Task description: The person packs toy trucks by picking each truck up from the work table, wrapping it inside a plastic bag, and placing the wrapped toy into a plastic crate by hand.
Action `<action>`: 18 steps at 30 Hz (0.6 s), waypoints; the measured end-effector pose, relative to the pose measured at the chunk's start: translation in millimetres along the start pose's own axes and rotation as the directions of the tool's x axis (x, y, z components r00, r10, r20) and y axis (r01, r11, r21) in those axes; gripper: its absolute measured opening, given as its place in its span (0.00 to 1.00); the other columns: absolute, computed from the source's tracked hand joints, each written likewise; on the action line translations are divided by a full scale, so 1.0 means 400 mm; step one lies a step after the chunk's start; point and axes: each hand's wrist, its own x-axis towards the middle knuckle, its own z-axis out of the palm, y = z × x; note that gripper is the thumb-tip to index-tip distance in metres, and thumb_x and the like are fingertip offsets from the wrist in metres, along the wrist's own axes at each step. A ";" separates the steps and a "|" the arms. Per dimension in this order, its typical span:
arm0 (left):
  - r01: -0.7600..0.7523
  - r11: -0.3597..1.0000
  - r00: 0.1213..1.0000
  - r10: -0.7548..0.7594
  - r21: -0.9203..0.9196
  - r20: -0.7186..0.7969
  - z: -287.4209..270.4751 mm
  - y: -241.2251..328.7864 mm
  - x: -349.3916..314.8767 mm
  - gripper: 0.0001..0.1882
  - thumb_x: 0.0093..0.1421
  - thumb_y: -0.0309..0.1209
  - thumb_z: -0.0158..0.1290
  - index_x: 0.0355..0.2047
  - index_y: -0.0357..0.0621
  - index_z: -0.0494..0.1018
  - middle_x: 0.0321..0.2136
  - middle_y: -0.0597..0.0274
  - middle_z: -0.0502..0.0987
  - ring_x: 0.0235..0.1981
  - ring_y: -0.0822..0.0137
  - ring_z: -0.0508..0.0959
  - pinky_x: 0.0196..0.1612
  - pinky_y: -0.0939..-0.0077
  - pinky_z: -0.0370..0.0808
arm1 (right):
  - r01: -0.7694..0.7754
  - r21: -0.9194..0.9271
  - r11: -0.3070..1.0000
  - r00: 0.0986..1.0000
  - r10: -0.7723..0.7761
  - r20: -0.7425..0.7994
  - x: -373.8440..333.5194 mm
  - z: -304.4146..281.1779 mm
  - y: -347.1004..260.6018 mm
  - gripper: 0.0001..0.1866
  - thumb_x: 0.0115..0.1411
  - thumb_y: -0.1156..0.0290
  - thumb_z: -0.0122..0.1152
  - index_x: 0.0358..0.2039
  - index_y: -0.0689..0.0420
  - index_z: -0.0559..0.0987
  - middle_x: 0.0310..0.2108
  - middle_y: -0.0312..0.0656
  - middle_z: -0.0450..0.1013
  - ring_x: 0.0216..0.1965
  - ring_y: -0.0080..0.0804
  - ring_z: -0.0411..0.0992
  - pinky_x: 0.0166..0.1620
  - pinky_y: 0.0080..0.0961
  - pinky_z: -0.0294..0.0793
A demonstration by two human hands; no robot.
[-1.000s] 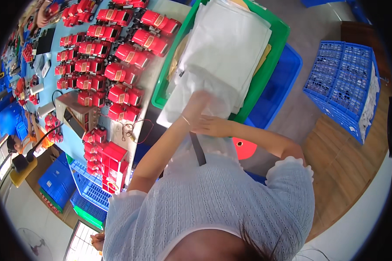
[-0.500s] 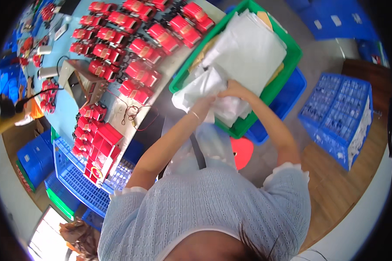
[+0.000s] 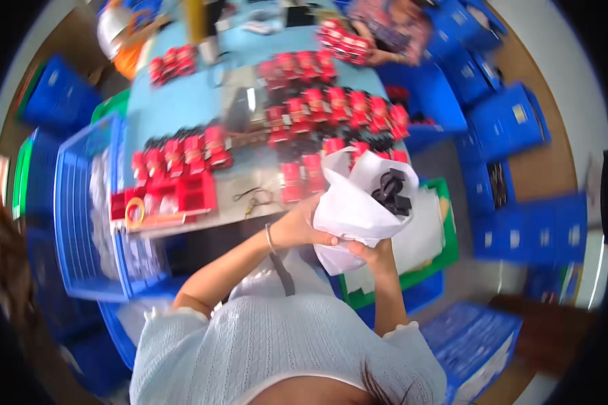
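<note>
One white wrapper (image 3: 348,209) with a black thing (image 3: 390,192) inside, clutched in the left hand (image 3: 300,226) and right hand (image 3: 378,256), kinda blocks one green bin (image 3: 448,251). Five red trucks (image 3: 175,157) sit behind one red tray (image 3: 196,194).

On the table (image 3: 162,111), a tray (image 3: 199,192) sits at the tabletop's near left corner, a row of toy cars (image 3: 175,156) just behind it. More toy cars stand toward the right edge. A cord (image 3: 260,199) lies at the near edge, right of the tray. The left hand (image 3: 298,224) and right hand (image 3: 375,255) hold a bag (image 3: 348,212), parts (image 3: 392,192) inside, before the near right corner. Right of that corner, a tub (image 3: 451,244) holds sheets (image 3: 422,236).
</note>
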 end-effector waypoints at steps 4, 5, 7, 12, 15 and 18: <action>-0.112 0.985 0.975 0.135 0.133 -0.176 -0.135 0.081 -0.135 0.39 0.37 0.32 0.67 0.50 0.37 0.62 0.42 0.62 0.72 0.45 0.71 0.69 0.51 0.74 0.65 | 0.154 -0.112 0.982 0.927 -0.104 0.361 0.119 0.134 0.057 0.38 0.40 0.65 0.67 0.52 0.63 0.63 0.49 0.45 0.64 0.50 0.36 0.64 0.52 0.34 0.63; -0.124 0.968 0.975 0.159 0.216 -0.153 -0.176 0.098 -0.171 0.39 0.37 0.30 0.68 0.50 0.37 0.63 0.41 0.63 0.72 0.44 0.73 0.69 0.50 0.74 0.65 | 0.144 -0.119 0.982 0.883 -0.074 0.464 0.155 0.176 0.071 0.38 0.40 0.65 0.67 0.52 0.63 0.63 0.49 0.45 0.64 0.50 0.36 0.64 0.52 0.34 0.63; -0.152 0.970 0.942 0.200 0.188 -0.271 -0.259 0.115 -0.261 0.39 0.37 0.32 0.67 0.49 0.37 0.63 0.44 0.61 0.71 0.45 0.71 0.68 0.50 0.73 0.65 | 0.340 -0.271 0.901 0.830 -0.152 0.536 0.211 0.263 0.117 0.37 0.41 0.67 0.65 0.52 0.64 0.63 0.50 0.45 0.63 0.50 0.36 0.64 0.52 0.33 0.63; -0.158 0.980 0.890 0.193 0.117 -0.412 -0.481 0.159 -0.521 0.46 0.39 0.41 0.67 0.55 0.39 0.56 0.53 0.56 0.62 0.55 0.65 0.61 0.56 0.70 0.58 | 0.067 -0.241 0.968 0.744 0.112 0.659 0.300 0.619 0.167 0.42 0.40 0.66 0.62 0.56 0.65 0.58 0.51 0.46 0.63 0.52 0.38 0.63 0.55 0.31 0.60; -0.235 0.950 0.892 0.127 -0.206 -0.434 -0.656 0.161 -0.678 0.50 0.41 0.44 0.66 0.59 0.41 0.50 0.56 0.55 0.58 0.58 0.64 0.58 0.58 0.70 0.56 | -0.089 -0.271 0.958 0.762 0.241 0.601 0.344 0.870 0.190 0.41 0.38 0.60 0.63 0.53 0.64 0.62 0.47 0.44 0.66 0.47 0.36 0.66 0.52 0.30 0.62; -0.390 0.918 0.705 0.245 -0.076 -0.665 -0.842 0.185 -0.819 0.49 0.47 0.35 0.61 0.61 0.36 0.41 0.57 0.48 0.55 0.60 0.58 0.55 0.60 0.65 0.54 | -0.118 -0.305 0.945 0.717 0.294 0.632 0.406 1.146 0.197 0.40 0.38 0.63 0.63 0.53 0.64 0.62 0.47 0.44 0.66 0.46 0.35 0.66 0.51 0.30 0.63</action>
